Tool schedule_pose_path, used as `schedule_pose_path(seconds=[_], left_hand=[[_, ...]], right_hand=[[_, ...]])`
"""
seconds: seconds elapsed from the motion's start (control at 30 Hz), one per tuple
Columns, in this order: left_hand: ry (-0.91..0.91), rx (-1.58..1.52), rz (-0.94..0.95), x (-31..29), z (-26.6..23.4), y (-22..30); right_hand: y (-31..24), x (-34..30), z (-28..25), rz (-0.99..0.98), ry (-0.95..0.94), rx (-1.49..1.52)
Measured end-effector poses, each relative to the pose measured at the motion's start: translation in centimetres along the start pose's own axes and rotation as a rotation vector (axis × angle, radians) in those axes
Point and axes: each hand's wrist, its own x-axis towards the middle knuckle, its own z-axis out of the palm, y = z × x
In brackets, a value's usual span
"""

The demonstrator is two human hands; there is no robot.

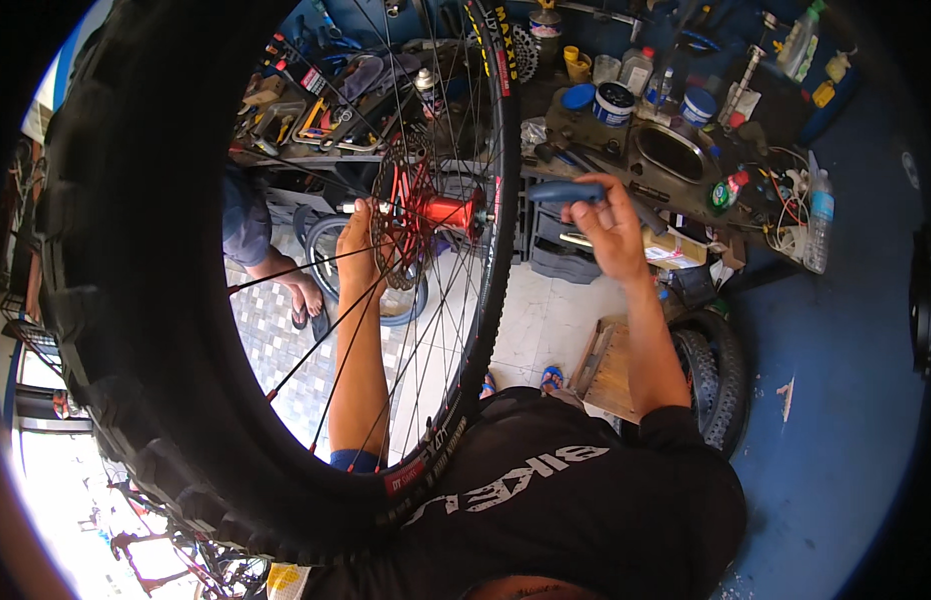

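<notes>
A large bicycle wheel [513, 130] with a knobbly black tyre stands upright before me and fills the left side. At its middle sits a red hub [448, 212] with a brake disc [391, 190]. My left hand [358, 250], seen partly through the spokes, is closed at the silver axle end [361, 208], thumb against it; some of its fingers are hidden behind the disc. To the right of the wheel, apart from it, my right hand [616, 228] holds a dark blue-grey tool handle [568, 191] between thumb and fingers. Where its far end leads is unclear.
Beyond the wheel runs a cluttered workbench [626, 150] with tubs, bottles and tools. Another person's leg [271, 262] shows at left, near a loose tyre [411, 308]. A wooden stool [611, 370] and several tyres [726, 385] stand right, by a blue wall [836, 400].
</notes>
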Motion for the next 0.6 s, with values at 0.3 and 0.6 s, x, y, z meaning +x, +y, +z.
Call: schedule_pose_path(seconds=[0.3,0.6], left_hand=[[0.084,0.087,-0.003,0.2,2.0,0.3],[0.153,0.067,0.016,0.5,1.4,0.1]], right_hand=[[-2.2,-2.1,2.5,0.007,-0.066,-0.432],[0.0,-1.9,2.2,-0.114,-0.128,-0.364]])
